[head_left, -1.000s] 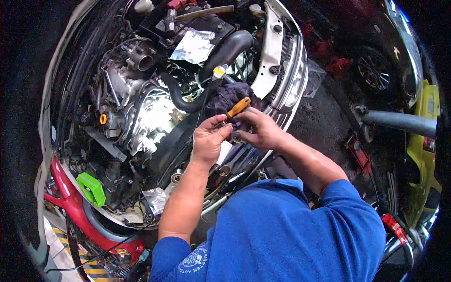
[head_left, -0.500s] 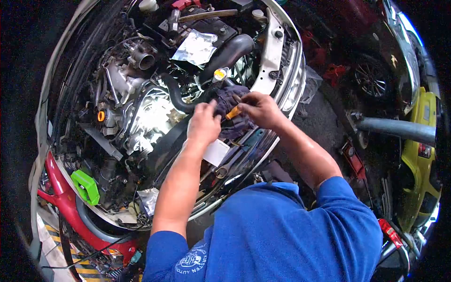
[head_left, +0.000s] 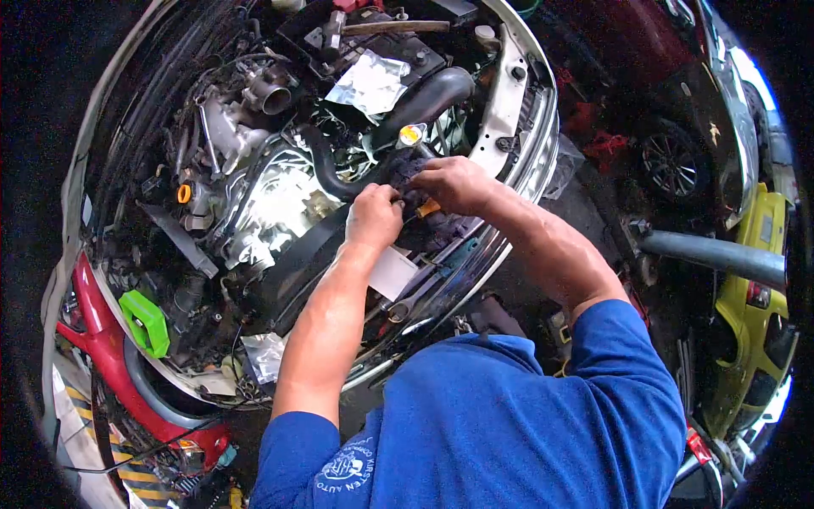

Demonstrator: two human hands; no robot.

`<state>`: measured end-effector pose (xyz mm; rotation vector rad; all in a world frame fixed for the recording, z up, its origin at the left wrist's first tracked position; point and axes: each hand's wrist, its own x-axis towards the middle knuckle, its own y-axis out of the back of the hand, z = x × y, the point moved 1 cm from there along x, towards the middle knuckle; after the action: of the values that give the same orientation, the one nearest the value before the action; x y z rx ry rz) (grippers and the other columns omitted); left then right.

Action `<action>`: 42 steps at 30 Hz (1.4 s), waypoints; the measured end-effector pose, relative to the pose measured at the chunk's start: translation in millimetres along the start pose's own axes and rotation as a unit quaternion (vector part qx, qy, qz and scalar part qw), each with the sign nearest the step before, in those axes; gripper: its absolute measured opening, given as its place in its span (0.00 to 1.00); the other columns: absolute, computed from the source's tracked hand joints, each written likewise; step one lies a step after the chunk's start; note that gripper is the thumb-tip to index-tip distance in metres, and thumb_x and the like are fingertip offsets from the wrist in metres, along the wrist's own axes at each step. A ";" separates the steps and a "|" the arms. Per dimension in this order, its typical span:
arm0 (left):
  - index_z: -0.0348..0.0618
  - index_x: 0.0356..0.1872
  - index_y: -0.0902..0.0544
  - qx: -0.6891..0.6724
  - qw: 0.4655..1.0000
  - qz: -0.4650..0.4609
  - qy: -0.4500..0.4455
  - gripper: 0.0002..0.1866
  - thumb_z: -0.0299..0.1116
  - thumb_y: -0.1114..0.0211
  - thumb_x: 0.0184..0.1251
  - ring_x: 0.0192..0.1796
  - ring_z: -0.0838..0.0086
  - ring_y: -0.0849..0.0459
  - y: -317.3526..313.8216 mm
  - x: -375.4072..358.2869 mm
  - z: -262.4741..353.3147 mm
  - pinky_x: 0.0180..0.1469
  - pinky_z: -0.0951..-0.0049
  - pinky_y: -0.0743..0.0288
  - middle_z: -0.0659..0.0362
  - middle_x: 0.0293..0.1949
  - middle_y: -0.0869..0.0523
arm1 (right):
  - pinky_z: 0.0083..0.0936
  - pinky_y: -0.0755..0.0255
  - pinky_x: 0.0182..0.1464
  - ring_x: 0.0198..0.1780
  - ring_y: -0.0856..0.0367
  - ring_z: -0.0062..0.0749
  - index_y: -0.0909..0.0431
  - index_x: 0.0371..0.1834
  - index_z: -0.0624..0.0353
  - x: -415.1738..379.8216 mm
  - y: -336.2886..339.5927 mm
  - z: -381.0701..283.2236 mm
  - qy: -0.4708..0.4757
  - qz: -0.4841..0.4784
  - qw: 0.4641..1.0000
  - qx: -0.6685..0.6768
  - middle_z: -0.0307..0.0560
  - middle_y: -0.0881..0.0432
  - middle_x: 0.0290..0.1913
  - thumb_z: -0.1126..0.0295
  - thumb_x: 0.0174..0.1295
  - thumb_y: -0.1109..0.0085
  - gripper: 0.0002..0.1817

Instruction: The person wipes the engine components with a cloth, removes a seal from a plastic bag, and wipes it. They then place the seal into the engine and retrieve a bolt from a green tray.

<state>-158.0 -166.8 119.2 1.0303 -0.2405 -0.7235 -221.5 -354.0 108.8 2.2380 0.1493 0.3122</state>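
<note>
Over the front of the open engine bay, my left hand (head_left: pixel 373 217) has its fingers curled in, thumb toward the right hand. Just across from it my right hand (head_left: pixel 458 185) bends down, fingertips pinched together. Anything in either grip is too small or hidden to name. Below and between them lies a crumpled dark purple cloth (head_left: pixel 449 229). On the cloth, under my right hand, shows a short orange piece (head_left: pixel 428 207), mostly covered. A flat white card-like piece (head_left: pixel 392 272) rests beside my left wrist. Behind the hands is a yellow-labelled cap (head_left: pixel 411 134).
A black curved hose (head_left: pixel 322 165) and a thick black duct (head_left: pixel 432 93) run past the hands. Foil (head_left: pixel 367 83) lies behind them. A wrench (head_left: pixel 415 297) sits along the front edge. A bright green part (head_left: pixel 145 322) is at the left, and a grey post (head_left: pixel 712 254) at the right.
My right hand has moved left and over the orange piece, which it was touching before and now partly covers. My left hand's fingers have curled in more. The whole view has shifted slightly.
</note>
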 end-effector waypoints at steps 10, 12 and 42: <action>0.41 0.35 0.16 -0.025 0.999 0.033 -0.014 0.09 0.33 0.34 0.56 0.44 0.53 0.18 -2.4 -3.4 -0.9 0.50 0.59 0.24 0.48 0.38 0.18 | 0.38 0.24 0.37 0.37 0.20 0.46 0.20 0.39 0.53 -9.6 12.0 11.4 -0.026 0.017 0.999 -0.018 0.46 0.23 0.31 0.73 0.53 0.39 0.10; 0.40 0.36 0.16 -0.029 0.998 0.043 -0.022 0.09 0.32 0.34 0.56 0.44 0.53 0.18 -2.3 -4.3 -0.9 0.50 0.58 0.23 0.48 0.38 0.18 | 0.37 0.24 0.39 0.38 0.20 0.46 0.19 0.41 0.56 -9.1 1.8 4.6 -0.014 0.033 0.998 0.050 0.48 0.22 0.33 0.75 0.54 0.39 0.11; 0.37 0.35 0.16 -0.049 0.996 0.057 -0.044 0.12 0.34 0.37 0.52 0.44 0.52 0.18 8.6 9.4 17.5 0.49 0.59 0.24 0.45 0.39 0.17 | 0.38 0.30 0.54 0.50 0.24 0.45 0.25 0.49 0.52 -10.9 -27.9 -26.5 -0.090 0.187 0.975 -0.080 0.48 0.23 0.48 0.67 0.49 0.37 0.21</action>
<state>-156.1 -182.4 134.1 0.8846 -0.3334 -0.6714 -239.3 -318.9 101.5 2.1121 -0.3865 0.3070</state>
